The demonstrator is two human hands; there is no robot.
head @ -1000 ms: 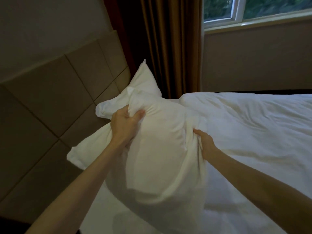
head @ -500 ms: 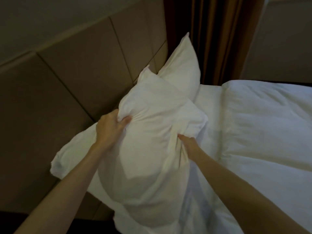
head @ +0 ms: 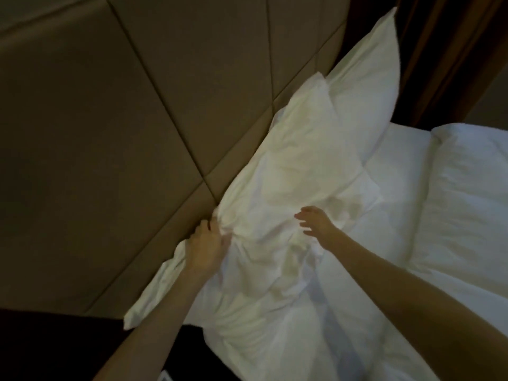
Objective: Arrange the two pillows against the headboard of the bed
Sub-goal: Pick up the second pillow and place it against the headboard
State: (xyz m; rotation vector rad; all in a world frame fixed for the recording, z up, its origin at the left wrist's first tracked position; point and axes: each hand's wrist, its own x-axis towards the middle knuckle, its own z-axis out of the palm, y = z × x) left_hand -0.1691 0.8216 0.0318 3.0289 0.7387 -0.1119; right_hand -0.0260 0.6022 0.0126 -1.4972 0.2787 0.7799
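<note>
A white near pillow leans on the padded brown headboard, its lower end crumpled over the bed's edge. Behind it a second white pillow stands upright against the headboard, partly covered by the first. My left hand grips the near pillow's left edge beside the headboard, fingers closed on the fabric. My right hand hovers just over the pillow's front face with its fingers spread, holding nothing. Whether the fingertips touch the fabric I cannot tell.
A white folded duvet covers the bed to the right. Brown curtains hang in the far corner past the second pillow. A dark gap lies beside the bed at the lower left.
The near pillow has gone from held up in both hands to resting against the headboard. My right hand has let go and opened. The view has swung toward the headboard.
</note>
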